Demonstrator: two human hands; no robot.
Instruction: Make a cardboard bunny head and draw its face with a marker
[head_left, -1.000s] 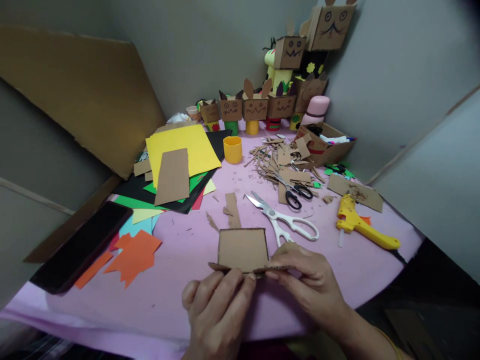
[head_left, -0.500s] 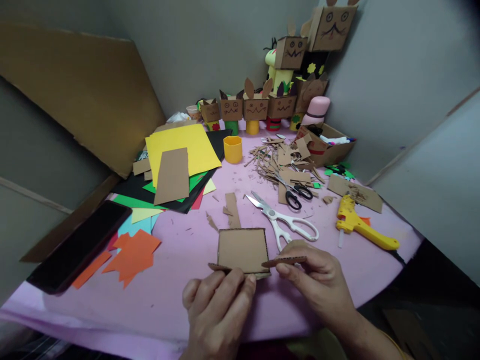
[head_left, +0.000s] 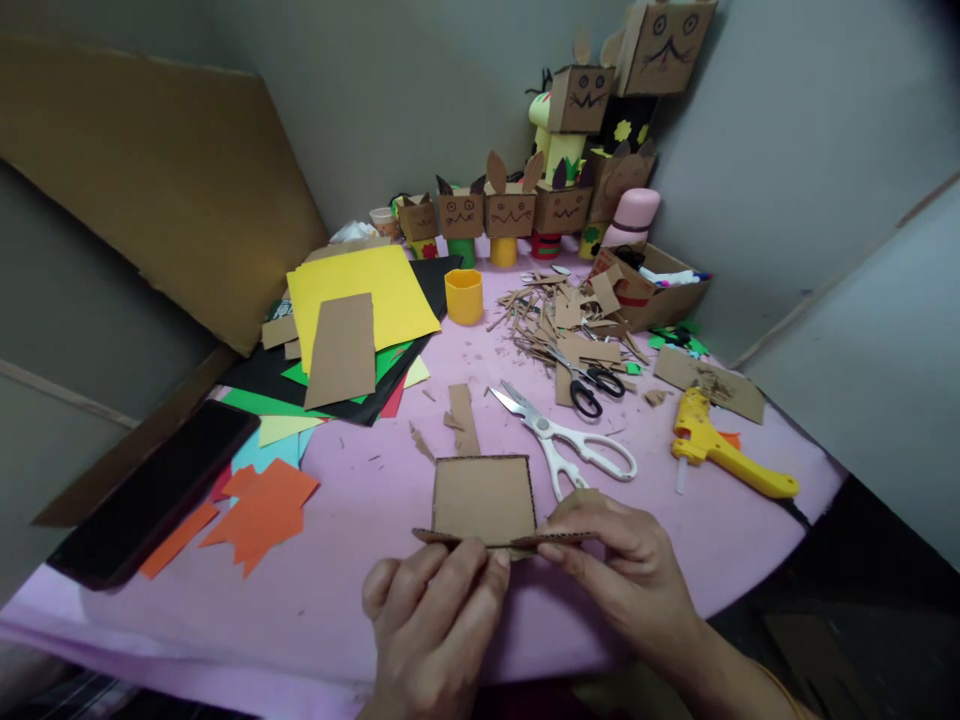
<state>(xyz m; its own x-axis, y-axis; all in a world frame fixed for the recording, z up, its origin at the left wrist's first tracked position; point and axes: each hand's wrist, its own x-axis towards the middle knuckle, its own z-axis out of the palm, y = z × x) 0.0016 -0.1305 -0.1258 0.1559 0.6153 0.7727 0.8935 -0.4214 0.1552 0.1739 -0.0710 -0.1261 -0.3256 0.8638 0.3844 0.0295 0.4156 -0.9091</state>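
Note:
In front of me lies a small brown cardboard box (head_left: 484,497), its flat face upward. A thin curved cardboard piece (head_left: 429,537) sticks out at its near left edge. My left hand (head_left: 435,625) is closed around the near side of the box, its fingertips over that edge. Between thumb and fingers, my right hand (head_left: 630,570) pinches another cardboard piece (head_left: 531,541), pointed at one end, which meets the box's near right edge. My fingers hide much of the box's near side.
White-handled scissors (head_left: 551,432) lie beyond the box, black-handled scissors (head_left: 585,390) behind them by cardboard scraps (head_left: 544,310). A yellow glue gun (head_left: 731,465) is on the right. At left are a phone (head_left: 154,495), orange paper (head_left: 266,510) and coloured sheets (head_left: 405,300). Box-headed cardboard figures (head_left: 511,215) stand behind.
My right hand has moved left with the pointed cardboard piece, bringing its tip over the box's near edge. My left hand stays on the box. The view has shifted slightly.

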